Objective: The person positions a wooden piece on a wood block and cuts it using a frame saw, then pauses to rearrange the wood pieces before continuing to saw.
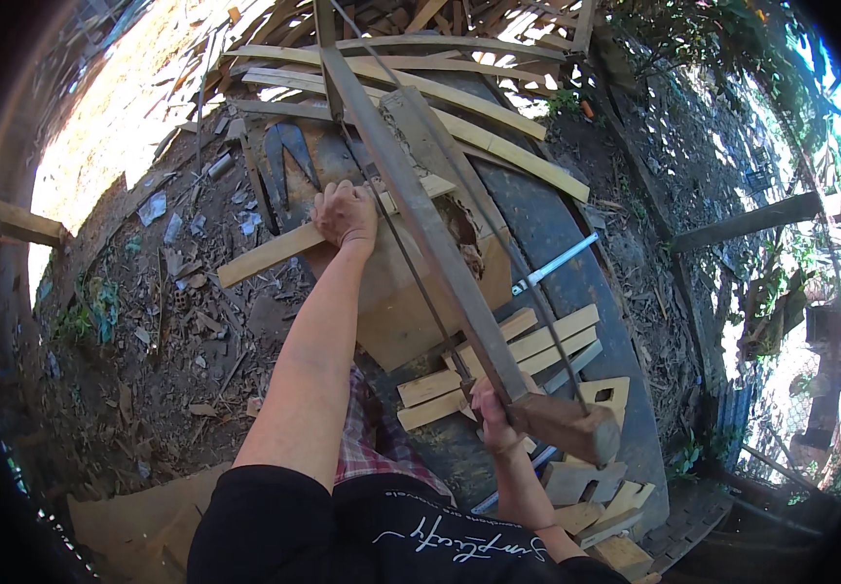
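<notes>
A long wooden frame saw [416, 214] with a thick central beam slants across the workbench, its far end beyond the far edge of the bench. My right hand [494, 417] is closed around its near end, beside the wooden end piece. The thin blade runs along the beam's left side and crosses a pale wood strip [270, 255]. My left hand [346, 214] is closed over that strip and presses it onto a brown board [382, 316]. Just right of my left hand, the blade meets the strip; the depth of any cut cannot be made out.
Cut wood pieces [566, 336] lie near my right hand, with mortised blocks [605, 397] further right. A dark V-shaped metal tool [289, 161] rests at the bench's left edge. A pale metal bar [559, 263] lies right of the saw. Long wood strips [508, 146] cross the far end.
</notes>
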`<state>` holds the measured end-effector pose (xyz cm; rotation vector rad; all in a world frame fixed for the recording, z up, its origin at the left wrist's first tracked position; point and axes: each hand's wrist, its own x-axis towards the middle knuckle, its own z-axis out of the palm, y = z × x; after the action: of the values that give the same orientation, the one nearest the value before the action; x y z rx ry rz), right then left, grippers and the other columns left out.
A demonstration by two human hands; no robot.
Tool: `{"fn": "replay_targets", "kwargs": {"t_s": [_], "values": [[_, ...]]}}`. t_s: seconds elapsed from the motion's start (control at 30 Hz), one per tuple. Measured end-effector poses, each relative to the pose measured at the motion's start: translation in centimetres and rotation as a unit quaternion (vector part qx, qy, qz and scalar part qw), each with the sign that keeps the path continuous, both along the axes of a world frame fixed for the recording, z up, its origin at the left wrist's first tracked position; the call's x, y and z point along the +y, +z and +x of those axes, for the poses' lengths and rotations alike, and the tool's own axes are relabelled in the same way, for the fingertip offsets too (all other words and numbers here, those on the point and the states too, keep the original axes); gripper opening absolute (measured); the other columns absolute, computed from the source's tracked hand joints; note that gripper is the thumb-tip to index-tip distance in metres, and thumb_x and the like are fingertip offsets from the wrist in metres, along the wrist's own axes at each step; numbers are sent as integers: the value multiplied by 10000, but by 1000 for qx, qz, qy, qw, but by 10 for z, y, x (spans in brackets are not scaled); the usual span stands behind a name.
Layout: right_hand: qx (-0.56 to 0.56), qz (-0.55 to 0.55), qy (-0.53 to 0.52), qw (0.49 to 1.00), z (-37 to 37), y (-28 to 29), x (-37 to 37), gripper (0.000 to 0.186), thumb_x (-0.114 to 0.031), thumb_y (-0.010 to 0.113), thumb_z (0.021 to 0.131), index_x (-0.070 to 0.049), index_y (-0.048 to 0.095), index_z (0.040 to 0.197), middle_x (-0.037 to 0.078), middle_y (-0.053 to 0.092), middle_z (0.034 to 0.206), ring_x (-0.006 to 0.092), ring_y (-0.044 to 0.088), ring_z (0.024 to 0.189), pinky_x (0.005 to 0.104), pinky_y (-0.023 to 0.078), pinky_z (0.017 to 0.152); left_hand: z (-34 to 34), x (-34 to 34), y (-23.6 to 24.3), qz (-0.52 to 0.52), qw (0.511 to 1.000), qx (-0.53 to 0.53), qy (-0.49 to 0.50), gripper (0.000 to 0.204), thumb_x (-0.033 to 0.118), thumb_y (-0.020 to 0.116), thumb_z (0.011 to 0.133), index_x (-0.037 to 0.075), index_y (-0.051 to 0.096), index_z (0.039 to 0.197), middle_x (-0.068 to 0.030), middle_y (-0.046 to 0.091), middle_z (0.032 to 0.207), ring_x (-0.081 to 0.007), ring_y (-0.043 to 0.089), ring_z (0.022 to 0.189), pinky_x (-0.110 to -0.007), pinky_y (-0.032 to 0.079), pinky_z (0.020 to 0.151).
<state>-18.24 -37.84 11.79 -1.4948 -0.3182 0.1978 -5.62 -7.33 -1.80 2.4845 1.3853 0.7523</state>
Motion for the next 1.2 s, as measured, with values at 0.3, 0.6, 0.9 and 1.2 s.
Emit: {"fn": "replay_targets", "kwargs": {"t_s": [0.3,0.6,0.9,1.2], "values": [[62,-32,30,997,-31,16,-42,389,-400,702,829,-21,629,875,25,579,676,143,568,597,293,443,539,5,-4,6,-22,998,4,57,132,248,616,764,135,684,762,-44,642,888,-258,589,910,-410,434,827],[-84,-111,15,990,44,-11,64,253,-252,648,906,-41,564,795,2,513,659,80,472,587,250,365,531,7,1,8,-20,998,-1,61,121,233,608,768,134,678,764,-35,636,890,-252,585,926,-403,437,804],[15,-102,44,994,24,-10,51,306,-313,665,882,-45,548,789,93,585,721,207,589,644,335,463,628,9,2,6,4,1000,-25,9,113,225,608,754,126,654,724,-45,620,867,-256,577,906,-397,434,803],[52,76,16,996,-16,18,15,263,-222,510,931,-57,472,729,55,475,657,166,466,599,340,434,636,8,1,8,-10,999,-38,3,122,227,613,761,118,657,726,-47,624,850,-256,585,903,-400,435,800]]}}
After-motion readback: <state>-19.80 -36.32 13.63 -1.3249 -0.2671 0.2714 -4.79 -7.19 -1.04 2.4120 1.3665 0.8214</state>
